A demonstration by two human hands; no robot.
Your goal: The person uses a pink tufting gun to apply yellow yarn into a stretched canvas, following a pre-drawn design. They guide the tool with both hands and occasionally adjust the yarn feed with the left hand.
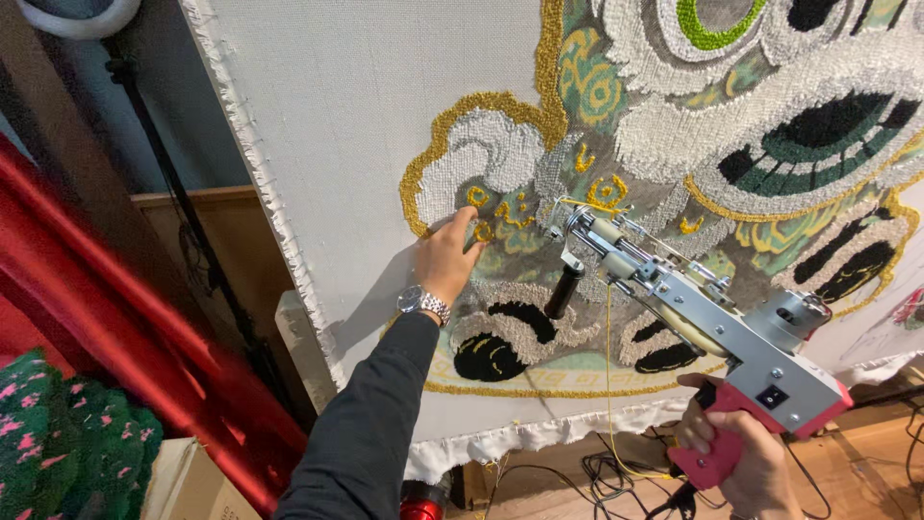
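A white backing cloth [366, 106] hangs stretched in front of me, partly tufted with a lion-like pattern [731, 125] in white, gold, green and black yarn. My left hand [447, 258], with a wristwatch and a dark sleeve, presses its fingertips on the cloth at small gold curls near a white swirl. My right hand [741, 457] grips the red handle of a silver tufting gun [693, 318]. The gun's needle tip touches the cloth just right of my left fingers, and yellow yarn [608, 366] runs down from it.
Red fabric [125, 327] drapes at the left beside a green and pink tufted piece [67, 448] and a cardboard box [192, 481]. Dark cables [606, 472] lie on the wooden floor below the cloth. A black stand pole [173, 183] rises behind the frame's left edge.
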